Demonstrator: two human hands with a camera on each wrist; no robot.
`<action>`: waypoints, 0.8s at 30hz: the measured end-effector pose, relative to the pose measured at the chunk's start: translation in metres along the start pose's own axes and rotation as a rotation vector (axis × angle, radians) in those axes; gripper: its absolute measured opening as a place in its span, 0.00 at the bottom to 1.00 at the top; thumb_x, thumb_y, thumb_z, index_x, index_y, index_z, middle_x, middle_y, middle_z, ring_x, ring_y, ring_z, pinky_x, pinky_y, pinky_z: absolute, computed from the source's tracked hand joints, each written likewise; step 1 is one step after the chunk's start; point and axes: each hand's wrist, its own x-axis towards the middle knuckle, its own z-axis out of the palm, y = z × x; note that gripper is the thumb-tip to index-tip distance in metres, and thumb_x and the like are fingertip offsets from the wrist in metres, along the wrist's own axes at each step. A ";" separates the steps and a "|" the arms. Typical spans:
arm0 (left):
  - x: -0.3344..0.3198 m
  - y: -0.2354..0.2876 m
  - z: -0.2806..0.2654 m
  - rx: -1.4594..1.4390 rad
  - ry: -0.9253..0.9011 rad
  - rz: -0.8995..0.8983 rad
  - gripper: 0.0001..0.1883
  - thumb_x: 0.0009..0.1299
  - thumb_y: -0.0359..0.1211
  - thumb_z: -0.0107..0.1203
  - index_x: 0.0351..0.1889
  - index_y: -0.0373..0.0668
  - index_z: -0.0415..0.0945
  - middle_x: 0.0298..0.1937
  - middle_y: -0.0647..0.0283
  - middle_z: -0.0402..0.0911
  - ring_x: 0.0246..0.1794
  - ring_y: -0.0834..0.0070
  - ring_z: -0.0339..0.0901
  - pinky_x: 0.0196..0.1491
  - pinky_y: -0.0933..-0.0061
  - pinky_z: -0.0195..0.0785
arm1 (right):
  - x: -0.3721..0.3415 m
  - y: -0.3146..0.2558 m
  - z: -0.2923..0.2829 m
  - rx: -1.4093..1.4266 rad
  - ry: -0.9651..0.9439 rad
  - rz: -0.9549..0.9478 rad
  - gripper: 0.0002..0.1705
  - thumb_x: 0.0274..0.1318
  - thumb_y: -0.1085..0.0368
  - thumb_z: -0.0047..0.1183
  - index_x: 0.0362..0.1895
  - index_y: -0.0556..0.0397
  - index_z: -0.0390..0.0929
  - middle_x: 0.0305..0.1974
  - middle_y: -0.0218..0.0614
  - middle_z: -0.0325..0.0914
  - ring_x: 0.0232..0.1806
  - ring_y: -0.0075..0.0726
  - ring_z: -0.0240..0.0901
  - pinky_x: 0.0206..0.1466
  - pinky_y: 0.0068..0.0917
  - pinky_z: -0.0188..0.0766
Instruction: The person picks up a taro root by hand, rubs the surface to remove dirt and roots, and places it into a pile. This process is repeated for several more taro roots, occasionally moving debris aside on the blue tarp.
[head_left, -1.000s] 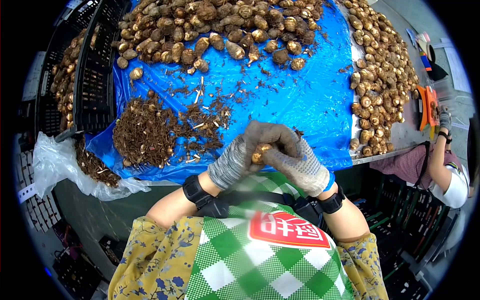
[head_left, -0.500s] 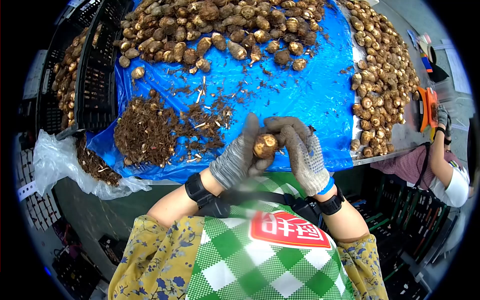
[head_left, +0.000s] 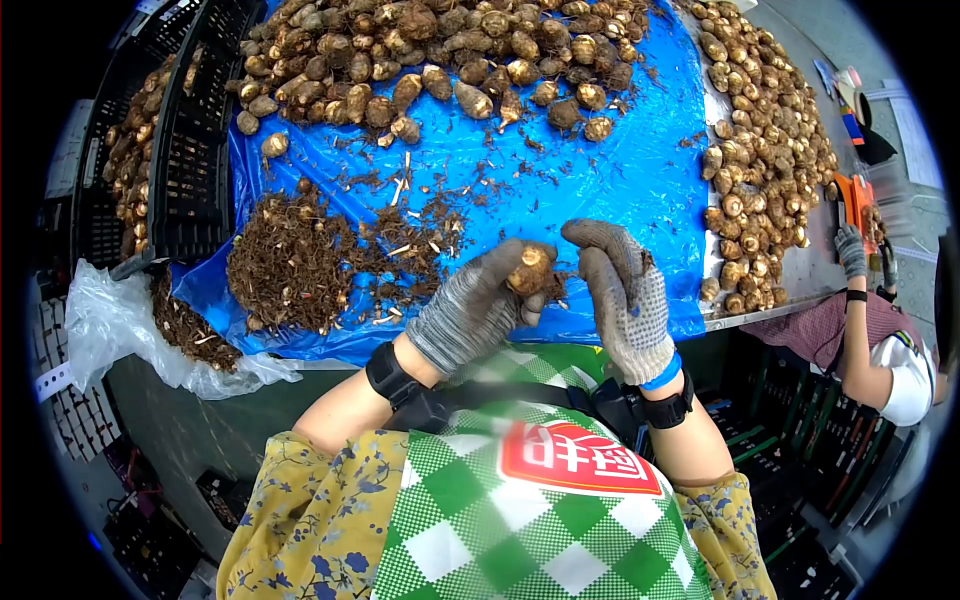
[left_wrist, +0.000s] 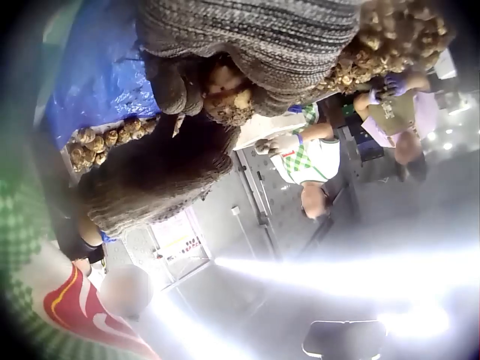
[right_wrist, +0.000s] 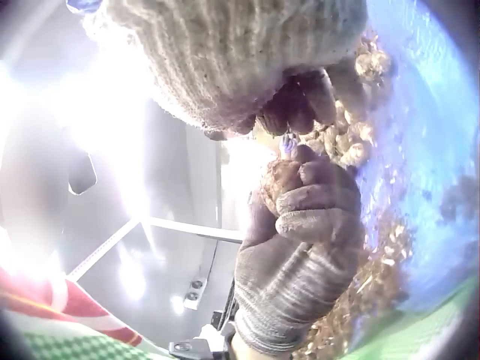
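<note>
My left hand [head_left: 465, 310], in a soiled grey knit glove, grips a small brown taro corm [head_left: 532, 268] between thumb and fingers above the front of the blue sheet. The corm's pale cut end faces up. In the right wrist view, the curled fingers [right_wrist: 319, 199] wrap round one side of the corm [right_wrist: 281, 180]. A short gap to the right, my right hand [head_left: 632, 310] in a dirty whitish glove has its fingers extended and slightly bent. Dark root fibres show by its fingers. The left wrist view has the corm [left_wrist: 229, 97] partly hidden by both gloves.
Unpeeled taro [head_left: 400, 50] is heaped at the back of the blue sheet [head_left: 600, 190]. A mound of root fibres [head_left: 285, 265] lies at left, near black crates [head_left: 190, 150]. Cleaner taro [head_left: 760, 150] covers the metal table's right side. Another person [head_left: 870, 350] works at far right.
Both hands were together round the corm. The right hand has come away to the right and its fingers have straightened, while the left keeps the corm, turned with its pale end showing.
</note>
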 end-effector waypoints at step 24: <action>-0.002 -0.001 -0.002 -0.069 0.059 -0.148 0.33 0.74 0.58 0.37 0.51 0.35 0.72 0.28 0.55 0.82 0.16 0.74 0.74 0.19 0.79 0.67 | 0.003 0.021 -0.009 -0.389 0.089 -0.249 0.12 0.51 0.70 0.56 0.42 0.58 0.74 0.37 0.49 0.76 0.39 0.55 0.74 0.41 0.39 0.72</action>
